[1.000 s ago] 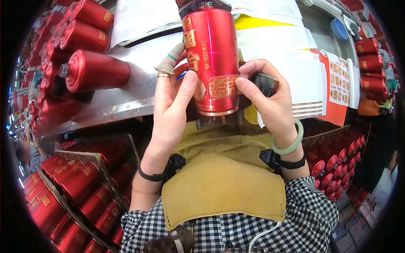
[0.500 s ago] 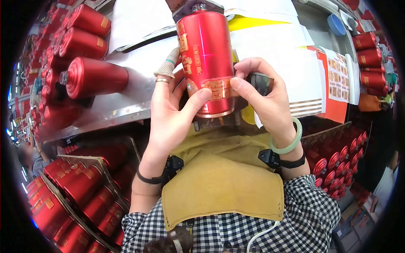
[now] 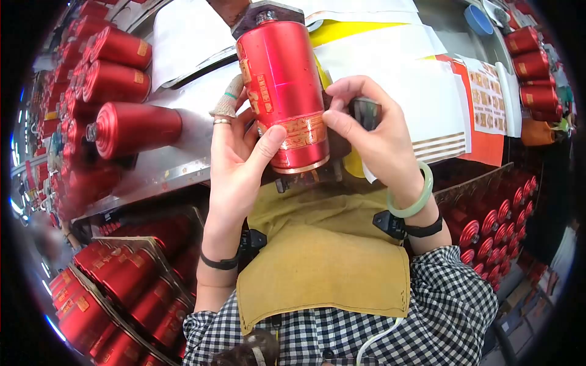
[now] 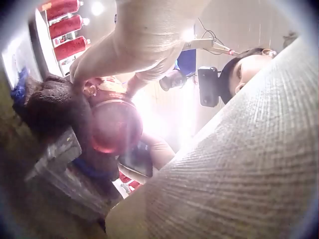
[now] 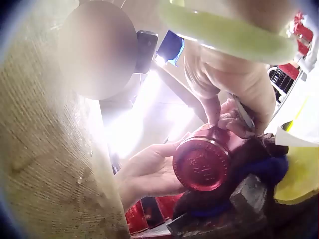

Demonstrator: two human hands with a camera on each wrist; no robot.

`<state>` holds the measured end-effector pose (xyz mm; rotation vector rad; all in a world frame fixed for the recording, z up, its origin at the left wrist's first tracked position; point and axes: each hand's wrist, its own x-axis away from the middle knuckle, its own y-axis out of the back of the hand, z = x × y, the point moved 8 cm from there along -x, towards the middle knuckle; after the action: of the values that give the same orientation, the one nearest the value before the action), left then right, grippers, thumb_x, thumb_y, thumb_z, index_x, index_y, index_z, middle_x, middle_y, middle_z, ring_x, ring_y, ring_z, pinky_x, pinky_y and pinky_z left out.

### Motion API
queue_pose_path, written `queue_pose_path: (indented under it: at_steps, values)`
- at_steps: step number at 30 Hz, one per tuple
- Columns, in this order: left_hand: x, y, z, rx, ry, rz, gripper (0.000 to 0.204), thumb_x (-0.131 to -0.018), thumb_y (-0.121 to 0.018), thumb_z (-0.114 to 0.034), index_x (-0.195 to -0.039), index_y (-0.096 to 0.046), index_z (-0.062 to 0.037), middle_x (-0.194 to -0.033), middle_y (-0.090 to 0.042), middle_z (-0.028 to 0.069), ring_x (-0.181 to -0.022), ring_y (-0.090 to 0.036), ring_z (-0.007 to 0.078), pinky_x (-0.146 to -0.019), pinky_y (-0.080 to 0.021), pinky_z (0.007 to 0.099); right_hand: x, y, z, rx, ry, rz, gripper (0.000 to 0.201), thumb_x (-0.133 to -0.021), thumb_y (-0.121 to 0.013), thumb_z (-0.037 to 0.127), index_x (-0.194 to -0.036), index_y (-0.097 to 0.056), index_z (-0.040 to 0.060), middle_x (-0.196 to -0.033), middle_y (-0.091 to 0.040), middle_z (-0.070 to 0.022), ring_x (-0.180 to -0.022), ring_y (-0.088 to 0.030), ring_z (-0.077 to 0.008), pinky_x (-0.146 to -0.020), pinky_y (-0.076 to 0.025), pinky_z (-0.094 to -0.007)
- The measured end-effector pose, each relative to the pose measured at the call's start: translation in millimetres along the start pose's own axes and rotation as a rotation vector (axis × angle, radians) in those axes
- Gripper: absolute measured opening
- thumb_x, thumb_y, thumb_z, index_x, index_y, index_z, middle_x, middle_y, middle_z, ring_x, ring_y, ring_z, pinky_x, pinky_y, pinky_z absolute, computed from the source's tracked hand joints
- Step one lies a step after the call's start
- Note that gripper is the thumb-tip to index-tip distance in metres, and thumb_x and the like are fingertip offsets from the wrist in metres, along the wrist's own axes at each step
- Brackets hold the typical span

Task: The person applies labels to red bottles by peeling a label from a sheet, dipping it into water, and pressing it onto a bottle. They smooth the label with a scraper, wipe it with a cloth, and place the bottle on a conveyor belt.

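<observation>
A glossy red bottle [image 3: 287,79] with gold lettering leans with its neck against a dark block [image 3: 238,24], its base toward the person. My left hand [image 3: 235,165] grips the bottle's lower left side, thumb on the gold label band [image 3: 302,131] and fingers behind. A woven cover with a green band sheathes one left finger. My right hand [image 3: 378,134] has its thumb tip at the label's right end. A dark flat piece [image 3: 366,114] sits within its curled fingers, largely hidden. The right wrist view shows the bottle's embossed base [image 5: 202,164].
Another red bottle [image 3: 140,130] lies on the metal bench [image 3: 168,165] at left, near stacked bottles [image 3: 116,82]. White sheets [image 3: 390,73] and a label sheet [image 3: 485,94] cover the right side. Bottle-filled crates [image 3: 116,280] flank the person. A blue bowl [image 3: 478,20] is at far right.
The bottle turns, carrying its large gold lettering toward the left edge. My left thumb shifts onto the label band; my right thumb stays by the label's right end. The head view shifts slightly.
</observation>
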<state>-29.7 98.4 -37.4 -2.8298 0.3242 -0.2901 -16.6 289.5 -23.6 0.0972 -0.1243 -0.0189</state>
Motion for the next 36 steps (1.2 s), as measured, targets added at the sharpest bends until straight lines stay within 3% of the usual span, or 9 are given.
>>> queue_pose_path:
  at_steps: [7,9,13,17,21,23,25,27,36]
  values:
    - [-2.2,-7.6,-0.8,0.049,0.047,0.057,0.079,-0.101,-0.068,-0.005,-0.164,-0.022,-0.0067,-0.152,-0.046,0.0159,-0.139,-0.049,0.0236,-0.117,-0.043,0.041,2.3,29.2,-4.4,0.147,-0.04,-0.139,0.036,-0.095,-0.072,0.013,-0.126,-0.062,-0.0006,-0.113,-0.061,-0.0069,-0.108,-0.056,-0.0137,-0.096,-0.047,-0.0283]
    - [-2.1,-8.9,0.0,0.073,0.05,0.056,0.077,-0.102,-0.066,-0.004,-0.165,-0.022,-0.0062,-0.155,-0.045,0.0163,-0.14,-0.049,0.0245,-0.117,-0.042,0.0416,6.8,32.5,-6.5,-0.137,-0.08,-0.139,0.038,-0.097,-0.069,0.01,-0.131,-0.059,-0.0019,-0.121,-0.061,-0.0082,-0.115,-0.055,-0.0132,-0.1,-0.046,-0.0283]
    - [0.0,-5.0,-0.7,0.035,0.039,0.058,0.076,-0.103,-0.064,-0.004,-0.165,-0.021,-0.0068,-0.156,-0.043,0.0174,-0.142,-0.048,0.0251,-0.118,-0.042,0.0418,13.0,25.5,2.5,-0.178,0.03,-0.155,0.031,-0.1,-0.061,0.004,-0.13,-0.061,-0.0034,-0.128,-0.066,-0.0093,-0.119,-0.058,-0.0138,-0.102,-0.046,-0.0284]
    - [0.8,-6.1,-3.1,0.001,0.001,0.065,0.075,-0.104,-0.062,-0.005,-0.166,-0.02,-0.0078,-0.156,-0.043,0.0181,-0.142,-0.048,0.0255,-0.117,-0.042,0.0419,13.3,20.1,18.0,-0.117,0.155,-0.139,0.029,-0.105,-0.06,0.005,-0.133,-0.059,-0.0022,-0.124,-0.065,-0.0059,-0.115,-0.059,-0.0123,-0.102,-0.047,-0.028]
    - [1.1,-7.5,-4.6,-0.001,0.0,0.061,0.074,-0.105,-0.061,-0.006,-0.166,-0.02,-0.0076,-0.156,-0.043,0.0182,-0.142,-0.049,0.0258,-0.117,-0.043,0.042,8.0,15.4,5.2,-0.1,0.071,-0.078,0.027,-0.107,-0.058,0.009,-0.131,-0.061,-0.0014,-0.123,-0.065,-0.0058,-0.114,-0.059,-0.0105,-0.1,-0.047,-0.0267]
    - [1.0,-6.4,-3.4,-0.002,-0.005,0.065,0.074,-0.105,-0.061,-0.006,-0.166,-0.019,-0.0077,-0.156,-0.043,0.0183,-0.142,-0.049,0.0259,-0.117,-0.043,0.042,5.7,4.2,-6.2,-0.035,0.02,-0.051,0.027,-0.102,-0.064,0.016,-0.123,-0.065,-0.0002,-0.116,-0.068,-0.0111,-0.109,-0.062,-0.0189,-0.1,-0.047,-0.0323]
    - [0.8,-6.6,-2.4,-0.002,-0.008,0.071,0.074,-0.105,-0.061,-0.007,-0.166,-0.019,-0.0077,-0.156,-0.043,0.0184,-0.142,-0.049,0.026,-0.116,-0.043,0.0421,5.0,-7.8,-7.0,0.002,-0.066,0.0,0.046,-0.092,-0.079,0.036,-0.115,-0.064,-0.0014,-0.111,-0.067,-0.0156,-0.107,-0.063,-0.0236,-0.097,-0.049,-0.0349]
    - [0.6,-7.6,-3.0,0.027,-0.008,0.077,0.074,-0.105,-0.061,-0.007,-0.166,-0.019,-0.0078,-0.157,-0.042,0.0185,-0.142,-0.049,0.0261,-0.116,-0.043,0.042,1.3,-9.8,-11.5,0.198,-0.056,-0.009,0.051,-0.088,-0.082,0.039,-0.112,-0.063,-0.0025,-0.107,-0.067,-0.0167,-0.104,-0.062,-0.0241,-0.095,-0.049,-0.0351]
    - [-0.4,-7.5,-4.2,0.012,-0.017,0.098,0.074,-0.105,-0.059,-0.006,-0.166,-0.017,-0.0069,-0.158,-0.041,0.0189,-0.142,-0.048,0.0264,-0.117,-0.043,0.042,-4.9,-12.9,-26.2,0.003,-0.126,-0.001,0.054,-0.085,-0.085,0.04,-0.111,-0.061,-0.0027,-0.102,-0.066,-0.0157,-0.098,-0.062,-0.0248,-0.09,-0.051,-0.0371]
